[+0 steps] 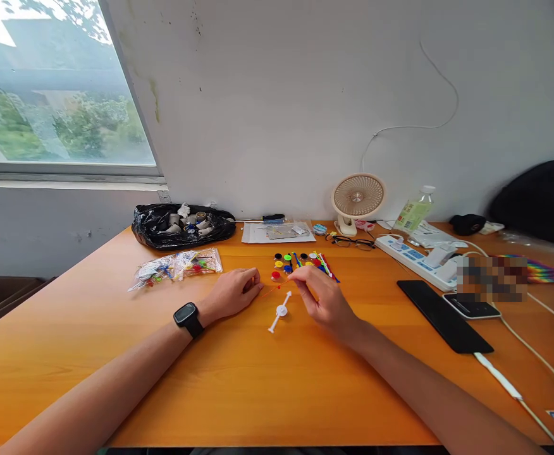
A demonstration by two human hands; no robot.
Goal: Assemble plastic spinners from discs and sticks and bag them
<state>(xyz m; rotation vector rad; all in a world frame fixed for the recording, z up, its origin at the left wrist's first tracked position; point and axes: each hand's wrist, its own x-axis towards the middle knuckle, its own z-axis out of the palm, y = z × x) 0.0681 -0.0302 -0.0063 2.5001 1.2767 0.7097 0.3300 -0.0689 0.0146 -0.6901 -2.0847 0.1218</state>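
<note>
My right hand [324, 302] pinches a thin orange string [270, 292] between thumb and fingertips. My left hand [236, 292] rests on the table with its fingers curled, and the other end of the string runs to its fingertips. A small red bead-like piece [279, 287] sits along the string between the hands. Just below lies a white rod [274, 324] with widened ends and a round white disc [281, 310] at its middle. Beyond my right hand are several small coloured discs [278, 265] and a bunch of coloured sticks [325, 263], partly hidden by that hand.
Clear plastic bags of coloured parts [177, 268] lie left, before a black bag [182, 227]. Behind are papers [253, 234], a screwdriver [273, 218], a small fan [358, 197] and glasses [351, 242]. At right are a power strip [412, 258], a black phone [443, 315] and cables.
</note>
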